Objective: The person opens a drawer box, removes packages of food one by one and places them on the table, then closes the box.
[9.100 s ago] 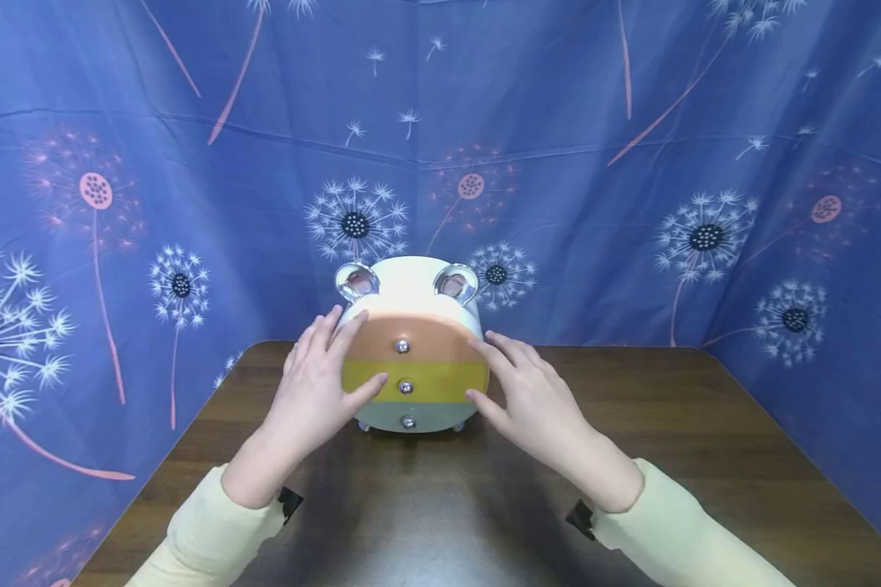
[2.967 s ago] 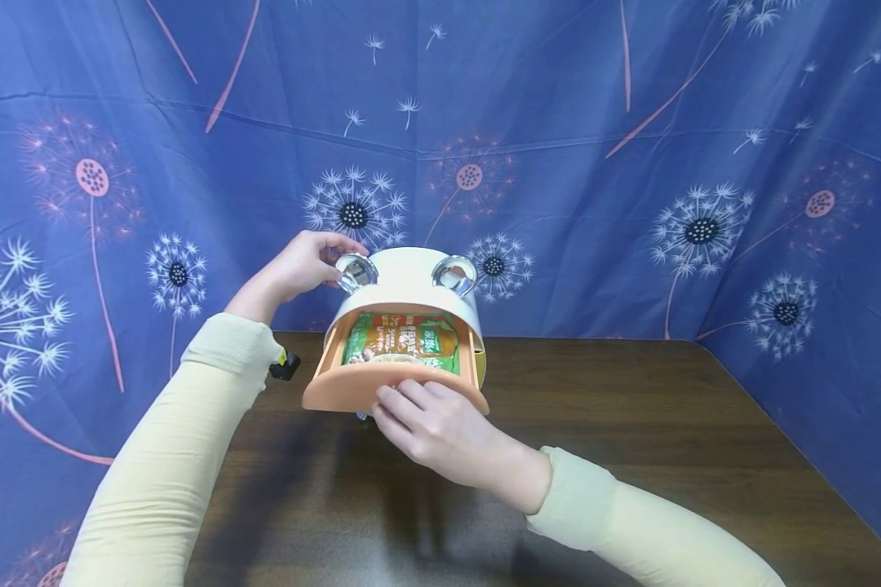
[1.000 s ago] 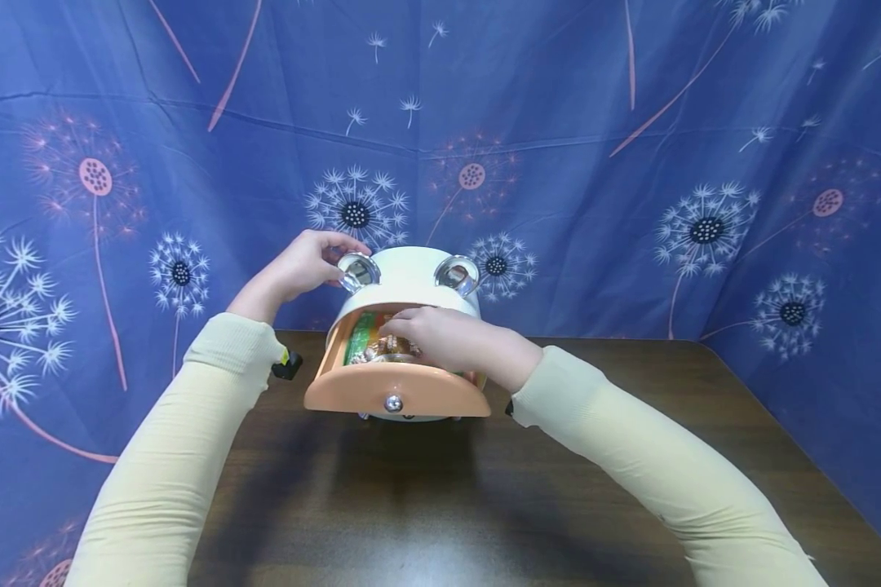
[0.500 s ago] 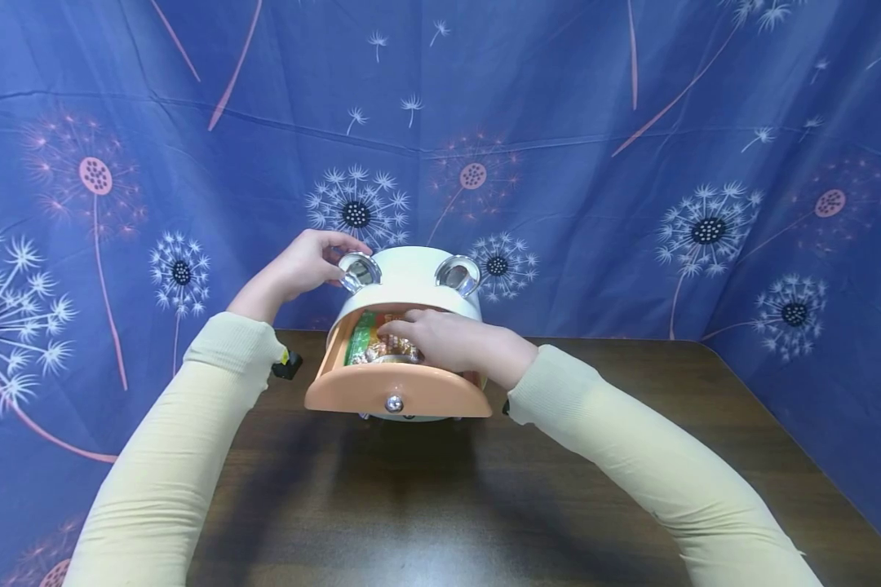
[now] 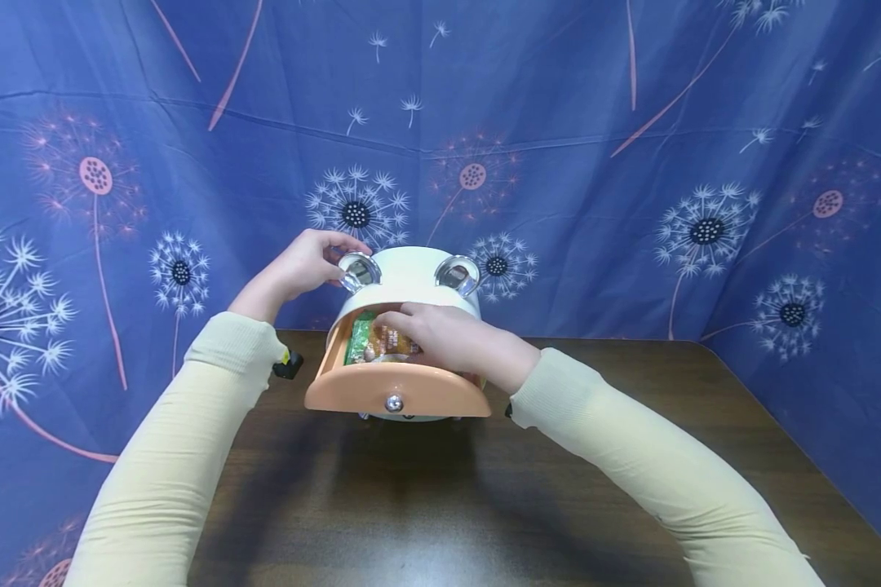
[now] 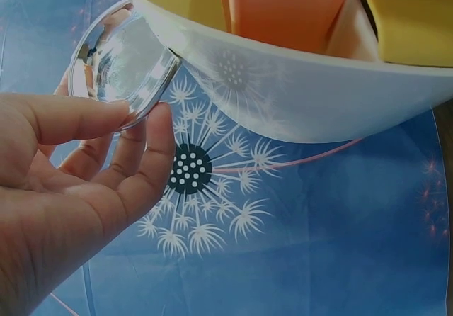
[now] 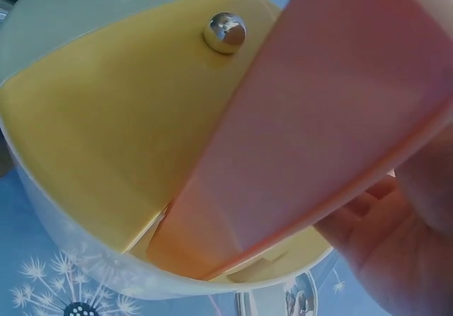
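Orange drawer (image 5: pixel 352 389) out, your right hand (image 5: pixel 451 336) over its packet (image 5: pixel 360 341)

Your left hand (image 5: pixel 304 265) pinches the chrome ear (image 5: pixel 360 271) on the left of the white cabinet (image 5: pixel 411 273); the left wrist view shows your thumb at its rim and fingers around it, so that grip is closed on the ear. Your right hand reaches over the drawer's right side, down among the contents. You cannot tell its grip: the fingertips are hidden, and they may hold the packet or merely touch it. That packet, glossy, printed, green and orange, lies in the drawer, its green end showing left of your fingers.

Facing you, the drawer's front carries a chrome knob (image 5: pixel 394 403). Your right wrist view shows a yellow drawer front (image 7: pixel 127 117) beside a pale green one (image 7: pixel 99 11). The cabinet stands on the brown desk (image 5: pixel 426 497), before a blue cloth (image 5: pixel 573 204) printed with dandelions. Pale yellow sleeves (image 5: pixel 183 416) cover your arms.
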A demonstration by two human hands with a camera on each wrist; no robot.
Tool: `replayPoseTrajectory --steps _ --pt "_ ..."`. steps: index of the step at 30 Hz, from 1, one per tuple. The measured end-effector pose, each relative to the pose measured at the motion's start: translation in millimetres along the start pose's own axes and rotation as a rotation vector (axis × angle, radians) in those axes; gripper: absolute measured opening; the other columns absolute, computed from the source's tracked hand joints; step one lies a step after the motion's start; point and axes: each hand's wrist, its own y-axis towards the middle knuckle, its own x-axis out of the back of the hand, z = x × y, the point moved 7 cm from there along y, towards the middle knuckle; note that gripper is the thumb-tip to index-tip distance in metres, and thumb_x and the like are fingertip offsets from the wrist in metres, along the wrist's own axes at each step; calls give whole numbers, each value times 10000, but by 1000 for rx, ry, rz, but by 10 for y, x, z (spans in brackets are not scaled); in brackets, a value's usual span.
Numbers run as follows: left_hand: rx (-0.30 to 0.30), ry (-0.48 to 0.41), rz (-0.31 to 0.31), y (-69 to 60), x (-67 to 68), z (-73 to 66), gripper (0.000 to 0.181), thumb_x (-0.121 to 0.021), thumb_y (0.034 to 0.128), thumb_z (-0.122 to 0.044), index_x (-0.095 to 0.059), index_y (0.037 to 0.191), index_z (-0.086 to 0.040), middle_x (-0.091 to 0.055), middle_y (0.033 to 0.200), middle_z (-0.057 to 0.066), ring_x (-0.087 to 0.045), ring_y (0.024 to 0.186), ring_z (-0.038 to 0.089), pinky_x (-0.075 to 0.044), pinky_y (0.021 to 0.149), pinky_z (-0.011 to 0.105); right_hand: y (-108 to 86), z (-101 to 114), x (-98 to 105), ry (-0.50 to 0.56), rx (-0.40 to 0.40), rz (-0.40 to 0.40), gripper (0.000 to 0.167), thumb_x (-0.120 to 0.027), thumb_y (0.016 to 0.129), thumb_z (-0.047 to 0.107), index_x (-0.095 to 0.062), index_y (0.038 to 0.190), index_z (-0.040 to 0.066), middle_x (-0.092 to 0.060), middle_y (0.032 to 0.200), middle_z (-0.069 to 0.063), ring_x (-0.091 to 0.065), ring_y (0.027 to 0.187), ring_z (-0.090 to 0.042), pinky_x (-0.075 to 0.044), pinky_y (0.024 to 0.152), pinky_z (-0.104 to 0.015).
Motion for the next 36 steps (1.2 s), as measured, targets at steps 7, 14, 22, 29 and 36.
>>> replayPoseTrajectory --steps 7,14,22,29,36 --pt "5 -3 -3 2 2 6 517 -494 811 187 -600 1242 -79 -555 1246 120 -572 852 227 -546 678 301 -11 26 102 -51 26 -98 441 -707 841 210 -558 1256 186 -623 996 -1 -590 822 -127 -520 730 -296" --pt "12 -4 -7 1 8 10 514 -495 815 185 -611 1228 -97 -556 1240 118 -576 872 239 -550 693 309 -21 47 217 -71 51 -180 387 -707 825 123 -593 1193 161 -617 903 -2 -585 755 -128 -523 683 -280" --pt "13 -6 -2 2 7 15 519 -493 810 186 -603 1240 -83 -540 1266 111 -563 885 242 -548 690 310 -11 22 242 12 38 -165 365 -703 834 107 -601 1183 134 -635 954 -6 -608 815 -120 -526 717 -256" --pt "18 -15 -4 7 11 12 522 -495 807 185 -608 1236 -90 -541 1255 113 -562 873 231 -546 683 301 -12 -8 287 120 39 -168 372 -700 823 70 -599 1179 109 -651 1025 -24 -612 931 -150 -516 818 -271" --pt "9 -20 -7 28 11 21 528 -496 795 198 -616 1220 -91 -576 1212 134 -574 877 227 -546 679 299 -4 -60 376 230 -13 -159 365 -707 815 69 -631 1169 106 -663 1028 -18 -605 908 -134 -512 818 -266"
